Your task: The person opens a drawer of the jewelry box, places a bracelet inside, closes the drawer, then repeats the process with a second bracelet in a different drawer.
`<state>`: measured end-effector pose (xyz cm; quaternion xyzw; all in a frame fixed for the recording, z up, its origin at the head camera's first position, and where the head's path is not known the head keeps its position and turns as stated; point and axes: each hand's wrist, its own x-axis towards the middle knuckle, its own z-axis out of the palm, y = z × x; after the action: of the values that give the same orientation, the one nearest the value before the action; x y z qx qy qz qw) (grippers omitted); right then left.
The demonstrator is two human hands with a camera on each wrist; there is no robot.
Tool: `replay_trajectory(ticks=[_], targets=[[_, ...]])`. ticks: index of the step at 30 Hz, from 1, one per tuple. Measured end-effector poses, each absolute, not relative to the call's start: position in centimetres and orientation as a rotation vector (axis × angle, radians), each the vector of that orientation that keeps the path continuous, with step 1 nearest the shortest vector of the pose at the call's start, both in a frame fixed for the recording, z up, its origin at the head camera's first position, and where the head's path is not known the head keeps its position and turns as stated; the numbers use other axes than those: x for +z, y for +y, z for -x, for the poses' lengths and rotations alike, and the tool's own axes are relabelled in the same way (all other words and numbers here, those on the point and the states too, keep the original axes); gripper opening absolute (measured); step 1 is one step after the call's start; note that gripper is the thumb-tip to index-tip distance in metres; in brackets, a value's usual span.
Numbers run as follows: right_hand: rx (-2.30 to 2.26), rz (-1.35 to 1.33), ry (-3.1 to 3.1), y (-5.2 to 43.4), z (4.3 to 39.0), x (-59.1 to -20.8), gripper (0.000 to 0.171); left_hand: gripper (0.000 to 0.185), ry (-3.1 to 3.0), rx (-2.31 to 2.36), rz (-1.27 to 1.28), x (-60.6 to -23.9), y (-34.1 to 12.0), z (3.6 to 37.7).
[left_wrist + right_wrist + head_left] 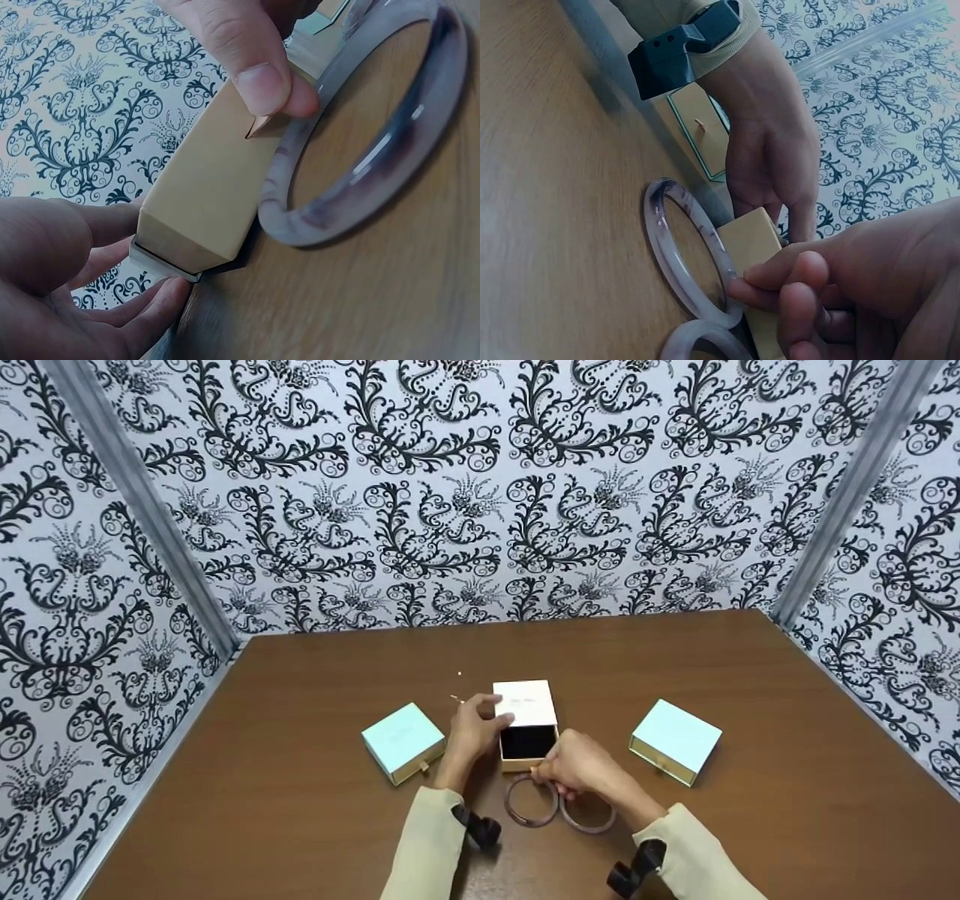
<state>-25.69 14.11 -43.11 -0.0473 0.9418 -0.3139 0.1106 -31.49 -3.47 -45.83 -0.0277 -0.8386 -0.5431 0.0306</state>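
- Gripping the white box (523, 697) at its left side, the left hand (474, 731) has thumb and fingers on it; the right hand (581, 765) pinches the pull tab (260, 126) of its drawer (527, 742).
- That box sits mid-tabletop (300, 720), the drawer partway out, its dark inside showing; the right hand covers the near right corner.
- Just in front lie 2 bangles side by side: the left bangle (531, 824) and the right bangle (589, 831), whose far edge is hidden by the right hand.
- 1 mint box (405, 735) rests to the left and 1 more mint box (681, 735) to the right, both set at an angle.
- Lettering on the white lid is too faint to read.
- From the head view the tab is lost under the fingers; only the left wrist view shows it plainly, along with dark marbling in 1 bangle.
- The right wrist view crops the other bangle at the bottom edge.
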Motion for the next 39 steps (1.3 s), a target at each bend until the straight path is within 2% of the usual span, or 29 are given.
replay_trajectory(ticks=[12,25,39], targets=[[-0.635,0.072,2.981,14.1,25.2,-41.9,0.025,0.038,-2.603,-1.658,0.106,-46.1,-3.5,31.7],[-0.43,0.115,3.116,13.4,24.7,-42.4,0.04,0.038,-2.603,-1.661,0.081,-46.0,-3.4,31.7],[-0.344,0.108,3.069,12.9,24.6,-43.1,0.039,0.035,-2.598,-1.649,0.112,-45.6,-3.5,31.3]])
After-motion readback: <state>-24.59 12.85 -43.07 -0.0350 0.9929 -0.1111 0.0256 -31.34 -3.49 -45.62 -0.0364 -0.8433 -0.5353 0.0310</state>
